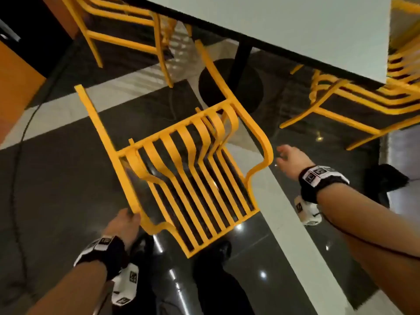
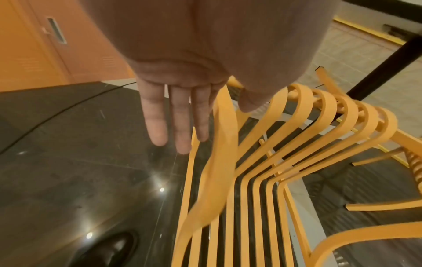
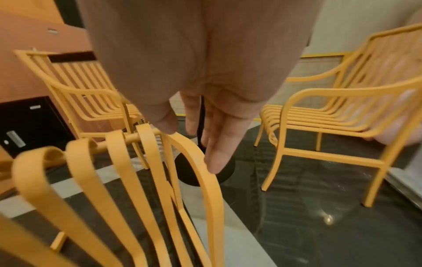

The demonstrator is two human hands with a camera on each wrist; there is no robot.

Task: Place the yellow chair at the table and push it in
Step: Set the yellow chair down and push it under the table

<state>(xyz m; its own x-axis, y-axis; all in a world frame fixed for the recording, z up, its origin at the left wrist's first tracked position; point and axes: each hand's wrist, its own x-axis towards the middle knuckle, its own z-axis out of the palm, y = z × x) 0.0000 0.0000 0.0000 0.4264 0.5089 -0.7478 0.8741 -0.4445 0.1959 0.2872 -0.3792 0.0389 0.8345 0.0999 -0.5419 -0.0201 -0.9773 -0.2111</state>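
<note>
One yellow chair (image 1: 181, 169) is the piece you are handling: it is tipped forward, its slatted back toward you and its legs pointing at the table (image 1: 295, 21), not yet tucked under the top. It sits over the dark glossy floor (image 1: 56, 178), partly across a pale floor stripe (image 1: 284, 212).

Your left hand (image 1: 123, 223) is at the near left corner of the chair's back frame. From the head view the fingers seem to meet the frame there; the left wrist view shows the fingers (image 2: 180, 115) straight and spread beside the outer slat, with the thumb against a slat, so the hand is flat against the chair, not wrapped round it.

Your right hand (image 1: 289, 156) is just beside the right armrest, apart from it in the head view, fingers loosely extended and holding nothing. In the right wrist view the fingertips (image 3: 217, 159) hang close over the armrest's curve.

Two more yellow chairs stand at the table: one at the far left (image 1: 118, 26), one on the right (image 1: 363, 98). The table's black pedestal base (image 1: 229, 85) stands beyond the tipped chair. Your dark shoes (image 1: 218, 248) show below the chair back.
</note>
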